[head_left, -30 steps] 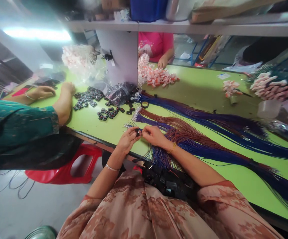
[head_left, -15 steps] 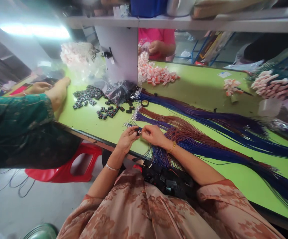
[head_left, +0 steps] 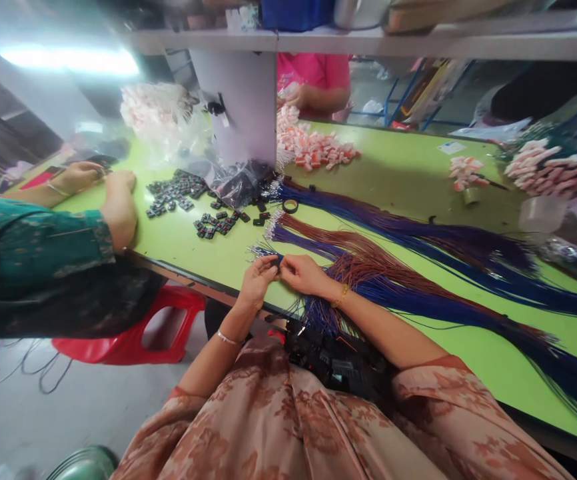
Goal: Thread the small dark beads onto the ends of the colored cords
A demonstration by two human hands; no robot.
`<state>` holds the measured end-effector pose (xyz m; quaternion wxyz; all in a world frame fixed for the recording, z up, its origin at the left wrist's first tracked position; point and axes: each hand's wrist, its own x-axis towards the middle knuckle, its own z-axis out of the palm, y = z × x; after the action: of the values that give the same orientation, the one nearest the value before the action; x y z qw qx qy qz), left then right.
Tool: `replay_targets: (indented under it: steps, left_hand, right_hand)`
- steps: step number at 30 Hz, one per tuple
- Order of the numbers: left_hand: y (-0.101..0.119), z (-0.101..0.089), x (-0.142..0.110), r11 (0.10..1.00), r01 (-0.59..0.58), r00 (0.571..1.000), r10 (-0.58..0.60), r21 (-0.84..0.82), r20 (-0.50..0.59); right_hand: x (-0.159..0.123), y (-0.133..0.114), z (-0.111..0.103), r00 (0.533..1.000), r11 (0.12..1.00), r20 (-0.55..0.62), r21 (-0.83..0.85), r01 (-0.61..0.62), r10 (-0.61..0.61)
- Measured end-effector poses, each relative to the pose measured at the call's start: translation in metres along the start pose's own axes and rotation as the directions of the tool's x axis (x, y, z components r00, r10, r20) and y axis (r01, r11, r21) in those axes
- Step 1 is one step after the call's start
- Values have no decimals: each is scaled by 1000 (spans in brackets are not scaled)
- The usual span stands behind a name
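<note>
Connectors (head_left: 214, 225), black, probably light and rigid, lie left of my left hand (head_left: 254, 285). It pinches a small dark piece (head_left: 275, 263) over the table (head_left: 168, 245); I'd grip its sides. My right hand's (head_left: 306, 273) fingertips press together beside it, contents unclear. Wires (head_left: 398, 295) rightward look limp, slippery, best held near their tips.

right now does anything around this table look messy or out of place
Yes, mildly: some blue wires straggle down to the near table edge, while other bundles run fairly straight; thin cables lie loosely looped on the floor by the red stool.
</note>
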<state>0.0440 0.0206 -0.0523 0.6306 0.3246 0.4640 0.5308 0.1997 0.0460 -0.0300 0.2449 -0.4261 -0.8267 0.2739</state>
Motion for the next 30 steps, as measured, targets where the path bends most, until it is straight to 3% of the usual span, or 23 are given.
replay_targets:
  steps: [4, 6, 9, 12, 15, 18, 21, 24, 26, 30]
  left_hand:
    - [4, 1, 4, 976, -110, 994, 104, 191, 38]
    - [11, 4, 9, 903, -224, 975, 206, 368, 89]
    - [22, 11, 15, 622, -344, 934, 304, 703, 189]
    - [29, 14, 14, 323, -318, 935, 260, 891, 240]
    - [31, 12, 6, 224, -274, 949, 220, 935, 225]
    - [27, 7, 1, 330, -296, 937, 284, 896, 205]
    - [19, 6, 0, 602, -308, 944, 289, 737, 158]
    - [12, 8, 1, 882, -201, 980, 180, 427, 89]
    - [10, 10, 0, 964, -115, 993, 105, 239, 56]
    - [9, 13, 0, 1000, -8, 999, 7, 20, 45]
  right_hand:
    - [6, 4, -7, 999, 998, 18, -52, 31, -30]
    - [16, 11, -17, 1000, 997, -30, -83, -4, 1]
    - [32, 24, -28, 982, 944, -116, -279, -175, 148]
    - [42, 32, -29, 958, 844, -88, -457, -282, 273]
    - [44, 32, -25, 951, 787, -55, -547, -285, 306]
    - [44, 31, -22, 957, 758, -45, -600, -255, 287]
    - [44, 31, -22, 962, 747, -48, -620, -239, 268]
    - [44, 33, -25, 962, 783, -84, -565, -260, 258]
    - [46, 33, -26, 968, 842, -107, -478, -249, 226]
    - [56, 23, -26, 984, 958, -160, -260, -125, 85]
